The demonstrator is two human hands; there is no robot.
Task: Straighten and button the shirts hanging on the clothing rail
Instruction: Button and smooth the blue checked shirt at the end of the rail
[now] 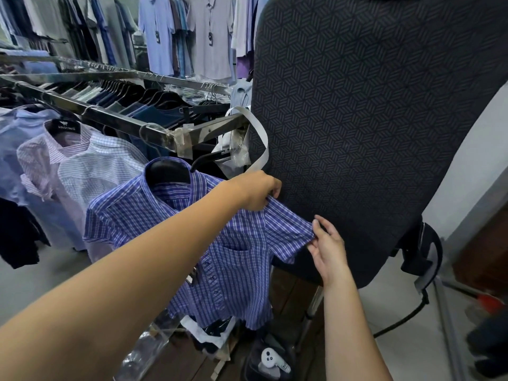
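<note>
- Right hand (327,248): nearest, fingers loosely curled, thumb and fingertips pinching the hem of the sleeve (288,232) on the blue check shirt (220,257).
- Left hand (258,191): arm reaches across the shirt front; fingers closed on the shoulder seam at the top of that same sleeve.
- Between the two hands the sleeve is drawn out flat, against the dark chair back (371,119).
- Shirt: hangs on a black hanger (167,169) at the near end of the rail (115,119), first in the row. Placket (211,279) looks closed from about chest level down, buttons visible; the upper part is hidden by the left arm, and the collar lies open.
- Step, as I judge it: straightening, sleeve stage. Buttoning of the lower front seems done; the top cannot be told.
- Next move likely calls for: letting go of the sleeve, squaring the shoulders on the hanger, checking the top buttons, then the far sleeve, which looks bunched.
- Behind: a white check shirt (101,166), a pink stripe shirt (41,155) and a pale blue one, collars open, awaiting the same.
- Far: more rails, with hung shirts along the wall.
</note>
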